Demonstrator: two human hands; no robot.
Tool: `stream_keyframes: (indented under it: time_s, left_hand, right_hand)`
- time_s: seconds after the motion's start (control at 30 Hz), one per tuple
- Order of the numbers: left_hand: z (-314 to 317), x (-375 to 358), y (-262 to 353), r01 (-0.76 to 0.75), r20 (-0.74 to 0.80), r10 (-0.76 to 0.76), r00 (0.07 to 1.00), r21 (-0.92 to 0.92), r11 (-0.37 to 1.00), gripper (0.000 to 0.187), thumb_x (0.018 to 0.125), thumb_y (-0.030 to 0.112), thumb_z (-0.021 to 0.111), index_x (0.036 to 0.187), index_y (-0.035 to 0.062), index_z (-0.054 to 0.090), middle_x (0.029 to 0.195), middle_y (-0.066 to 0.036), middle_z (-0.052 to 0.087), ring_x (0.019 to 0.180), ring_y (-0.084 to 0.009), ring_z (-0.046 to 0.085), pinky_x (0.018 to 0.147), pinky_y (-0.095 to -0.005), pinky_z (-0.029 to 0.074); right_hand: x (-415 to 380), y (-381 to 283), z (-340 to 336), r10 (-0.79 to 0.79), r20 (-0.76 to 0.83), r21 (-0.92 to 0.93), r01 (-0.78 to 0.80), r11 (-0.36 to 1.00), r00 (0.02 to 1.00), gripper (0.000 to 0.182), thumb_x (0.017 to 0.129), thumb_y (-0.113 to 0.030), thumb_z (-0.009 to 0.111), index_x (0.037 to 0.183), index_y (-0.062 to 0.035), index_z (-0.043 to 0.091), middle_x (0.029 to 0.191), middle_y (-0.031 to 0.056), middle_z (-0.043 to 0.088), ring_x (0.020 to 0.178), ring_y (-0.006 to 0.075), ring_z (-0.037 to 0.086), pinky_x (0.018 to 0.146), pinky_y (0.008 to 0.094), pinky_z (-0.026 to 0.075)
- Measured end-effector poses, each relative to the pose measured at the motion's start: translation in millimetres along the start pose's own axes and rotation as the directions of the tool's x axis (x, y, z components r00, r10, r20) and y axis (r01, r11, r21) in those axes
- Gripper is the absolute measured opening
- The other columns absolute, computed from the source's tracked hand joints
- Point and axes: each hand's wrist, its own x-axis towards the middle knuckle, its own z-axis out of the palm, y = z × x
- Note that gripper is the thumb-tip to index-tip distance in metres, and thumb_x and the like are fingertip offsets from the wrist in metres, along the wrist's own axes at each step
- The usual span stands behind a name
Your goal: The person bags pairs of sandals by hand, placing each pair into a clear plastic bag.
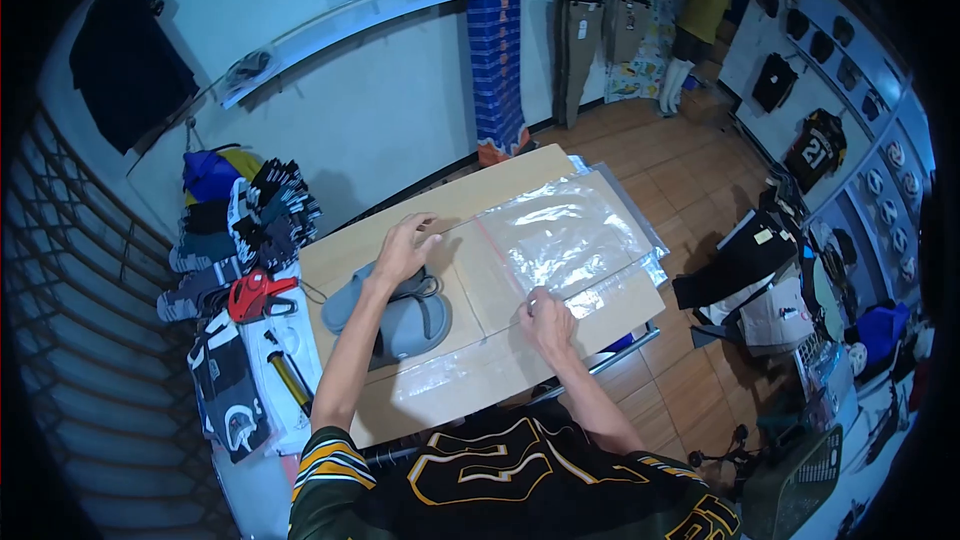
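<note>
On a sheet of brown cardboard (500, 380) lies a clear plastic bag (565, 240) with a reddish strip along its left edge. My right hand (547, 322) is at the bag's lower edge, its fingers pinched together; whether they grip the plastic is too small to tell. My left hand (405, 248) hovers left of the bag with its fingers apart and nothing in them. Below that hand a pair of grey sandals (415, 327) rests on the cardboard, partly covered by my left forearm.
Left of the cardboard are a red tool (262, 296), a black and yellow cylinder (288, 380), folded clothes (225, 380) and a pile of socks (275, 205). Clothes (745, 260) hang or lie at the right, above a dark green basket (795, 485). A patterned column (493, 40) stands behind.
</note>
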Motion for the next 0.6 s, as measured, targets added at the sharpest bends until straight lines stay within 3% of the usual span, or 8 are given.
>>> stream_keyframes:
  time_s: [0.07,0.17,0.27,0.33,0.37,0.47,0.5,0.6]
  left_hand:
    - [-27.5,-28.5,-2.7,0.018,-0.082,-0.016,0.997,0.021,1.0,0.038,0.087,0.013,0.069,0.123,0.004,0.062,0.118,-0.017,0.065,0.105,-0.0283,0.064,0.087,-0.0397,0.053]
    - [-53.6,-76.3,-18.4,0.078,-0.17,-0.081,0.982,-0.024,0.997,0.033,0.086,0.004,0.062,0.119,0.0012,0.061,0.111,-0.017,0.066,0.102,-0.0269,0.065,0.088,-0.0381,0.052]
    - [-68.9,-121.8,-35.3,0.135,-0.226,-0.137,0.964,-0.026,0.99,0.035,0.081,-0.005,0.054,0.115,-0.0022,0.06,0.107,-0.017,0.066,0.101,-0.0252,0.065,0.09,-0.0364,0.051]
    - [-76.5,-147.5,-41.7,0.283,-0.077,-0.278,0.957,0.059,0.957,0.037,0.078,-0.005,0.056,0.114,-0.0038,0.06,0.106,-0.017,0.066,0.101,-0.0266,0.065,0.091,-0.0351,0.05]
    - [-75.7,-155.2,-46.7,0.274,-0.045,-0.272,0.961,0.022,0.962,0.035,0.076,0.001,0.065,0.111,-0.0035,0.064,0.109,-0.019,0.067,0.105,-0.0341,0.063,0.092,-0.0391,0.049]
    - [-65.3,-172.2,-50.1,0.275,-0.008,-0.276,0.961,0.09,0.957,0.04,0.075,0.006,0.074,0.113,-0.0038,0.065,0.109,-0.02,0.066,0.103,-0.0357,0.063,0.093,-0.0397,0.049]
    - [-59.8,-173.0,-54.7,0.224,-0.052,-0.219,0.974,0.145,0.964,0.04,0.075,0.012,0.078,0.111,-0.0035,0.067,0.108,-0.02,0.067,0.103,-0.0371,0.062,0.093,-0.0403,0.049]
    - [-45.7,-169.3,-64.7,0.281,-0.131,-0.269,0.954,0.079,0.956,0.032,0.077,0.011,0.077,0.105,-0.0028,0.07,0.103,-0.018,0.068,0.101,-0.0372,0.063,0.09,-0.0402,0.049]
  right_hand:
    - [10.5,0.8,6.6,-0.037,0.01,0.006,0.037,0.999,0.999,0.015,0.08,-0.017,0.068,0.089,-0.0056,0.065,0.075,0.019,0.067,0.068,0.0407,0.066,0.063,0.0513,0.051]
    - [26.8,1.3,13.7,-0.159,-0.025,-0.018,0.158,0.987,0.987,0.017,0.079,-0.016,0.07,0.09,-0.0047,0.064,0.085,0.0185,0.066,0.073,0.0402,0.066,0.064,0.0505,0.051]
    - [38.4,-8.2,13.6,-0.161,-0.019,-0.016,0.161,0.987,0.987,0.019,0.08,-0.018,0.07,0.091,-0.0036,0.066,0.082,0.015,0.067,0.074,0.0366,0.066,0.067,0.0466,0.052]
    - [45.1,-10.6,15.1,-0.175,-0.015,-0.015,0.175,0.985,0.984,0.018,0.08,-0.018,0.07,0.091,-0.0039,0.066,0.082,0.0144,0.067,0.074,0.0361,0.066,0.067,0.0463,0.052]
    - [48.6,-11.3,14.6,-0.176,-0.005,-0.034,0.176,0.984,0.984,0.018,0.08,-0.018,0.07,0.09,-0.0042,0.066,0.082,0.0145,0.067,0.074,0.0363,0.067,0.067,0.0462,0.052]
    - [56.8,-13.8,13.8,-0.178,-0.011,-0.038,0.178,0.983,0.984,0.015,0.08,-0.017,0.07,0.086,-0.0041,0.066,0.08,0.016,0.067,0.073,0.0378,0.066,0.066,0.0476,0.051]
    - [57.9,-14.8,13.9,-0.173,-0.025,-0.025,0.172,0.985,0.985,0.013,0.079,-0.016,0.069,0.082,-0.0039,0.066,0.079,0.0173,0.067,0.073,0.0391,0.066,0.065,0.049,0.051]
    - [62.1,-16.7,9.0,-0.175,-0.017,-0.019,0.175,0.984,0.984,0.014,0.08,-0.017,0.069,0.08,-0.0035,0.066,0.078,0.0176,0.068,0.073,0.0385,0.067,0.065,0.0482,0.051]
